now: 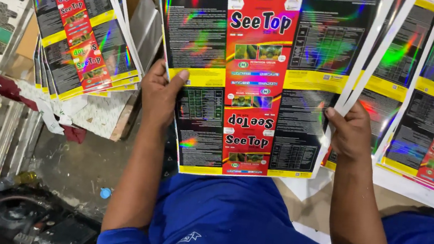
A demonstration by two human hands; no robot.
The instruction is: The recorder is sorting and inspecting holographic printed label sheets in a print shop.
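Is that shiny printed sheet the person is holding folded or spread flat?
Spread flat: the glossy black, red and yellow printed sheet shows unfolded between both hands.

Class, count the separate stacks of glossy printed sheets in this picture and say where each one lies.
3. One stack lies at upper left, one stack at right, and one is held between the left hand and right hand. More may lie outside the frame.

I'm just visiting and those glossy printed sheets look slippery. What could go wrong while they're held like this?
1. The left hand and right hand pinch the printed sheet only at its side edges, so it might sag, crease or slip.
2. The stack on the right is fanned unevenly and could slide apart.
3. The pile on the left overhangs its support and may tip toward the dirty floor.
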